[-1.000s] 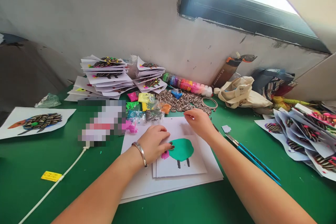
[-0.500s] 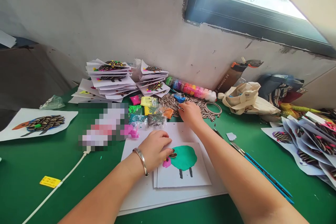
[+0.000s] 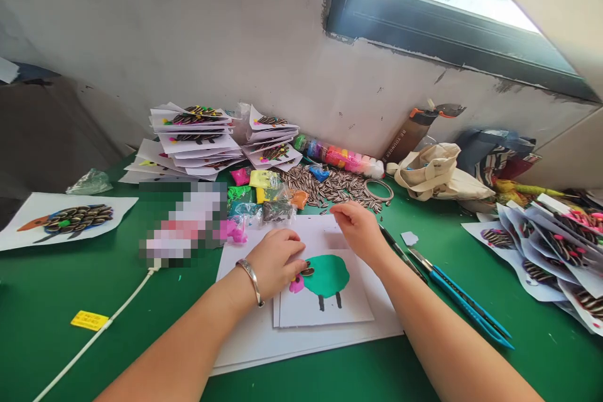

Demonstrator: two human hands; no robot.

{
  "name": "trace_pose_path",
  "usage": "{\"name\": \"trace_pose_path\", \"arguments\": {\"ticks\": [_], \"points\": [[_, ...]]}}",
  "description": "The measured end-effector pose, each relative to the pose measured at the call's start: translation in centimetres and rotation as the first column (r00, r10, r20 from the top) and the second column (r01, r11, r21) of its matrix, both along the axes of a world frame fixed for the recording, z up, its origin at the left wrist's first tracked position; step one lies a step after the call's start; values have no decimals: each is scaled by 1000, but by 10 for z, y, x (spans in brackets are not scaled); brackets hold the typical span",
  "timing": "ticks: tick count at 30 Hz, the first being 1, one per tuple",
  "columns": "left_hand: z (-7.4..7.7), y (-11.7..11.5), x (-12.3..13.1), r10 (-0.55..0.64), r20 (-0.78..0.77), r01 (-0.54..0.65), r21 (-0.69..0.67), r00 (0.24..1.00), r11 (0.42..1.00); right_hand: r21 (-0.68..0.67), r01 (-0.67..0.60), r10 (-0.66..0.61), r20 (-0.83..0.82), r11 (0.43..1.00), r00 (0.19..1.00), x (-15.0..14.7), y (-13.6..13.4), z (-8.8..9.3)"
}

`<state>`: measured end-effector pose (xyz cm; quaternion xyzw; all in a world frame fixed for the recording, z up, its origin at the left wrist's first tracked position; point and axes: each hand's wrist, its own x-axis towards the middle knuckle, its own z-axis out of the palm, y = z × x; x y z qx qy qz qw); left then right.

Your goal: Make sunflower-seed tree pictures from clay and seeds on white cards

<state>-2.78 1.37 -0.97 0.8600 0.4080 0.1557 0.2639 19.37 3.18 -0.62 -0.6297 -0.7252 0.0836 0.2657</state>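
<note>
A white card point(image 3: 358, 308) lies in front of me on larger white sheets point(image 3: 245, 345). It bears a flat green clay body point(image 3: 332, 276) with two dark legs, a pink clay head point(image 3: 296, 284) and a couple of sunflower seeds point(image 3: 308, 271) at the body's left edge. My left hand point(image 3: 277, 260), with a silver bracelet, rests at the card's left side, fingers loosely apart by the head and seeds. Above the card's upper right edge, my right hand point(image 3: 358, 229) has its fingers pinched together; whatever is between them is hidden. Behind it spreads a pile of sunflower seeds point(image 3: 339, 185).
Small bags of coloured clay point(image 3: 266, 179) lie left of the seeds. Stacks of seed-decorated cards stand behind point(image 3: 198, 144) and at right point(image 3: 541, 251). A blue craft knife and tweezers point(image 3: 461, 295) lie right of my right forearm. A white cable point(image 3: 98, 330) crosses the left.
My right hand has come back from the seed pile toward me, now over the paper near the card, with its fingers pinched. My left hand has stayed at the card's left side.
</note>
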Motion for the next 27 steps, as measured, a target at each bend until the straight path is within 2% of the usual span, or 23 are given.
{"name": "trace_pose_path", "arguments": {"ticks": [1,2,4,6,8,14,23,27], "points": [[2,0,0,-6,-10,6,-2,1000,1000,-29,-20,18,-82,999,996,-2,-10,1],[3,0,0,-12,-21,12,-5,1000,1000,-102,-56,25,-284,993,958,-5,-21,2],[7,0,1,-24,-44,23,-18,999,1000,-218,-139,-8,-563,966,826,-10,-40,2],[10,0,1,-30,-57,29,-27,998,999,-252,-170,-38,-655,953,755,-15,-54,3],[11,1,2,-29,-59,27,-30,998,999,-242,-170,-26,-642,955,766,-18,-65,4],[11,1,3,-17,-49,14,-45,999,999,-172,-231,121,-487,958,865,-23,-85,8],[8,2,1,-42,-36,41,-35,998,999,27,-266,265,-231,964,936,-32,-86,-12],[8,2,0,-47,-32,45,-50,998,998,33,-275,277,-126,961,953,-32,-88,-14]]}}
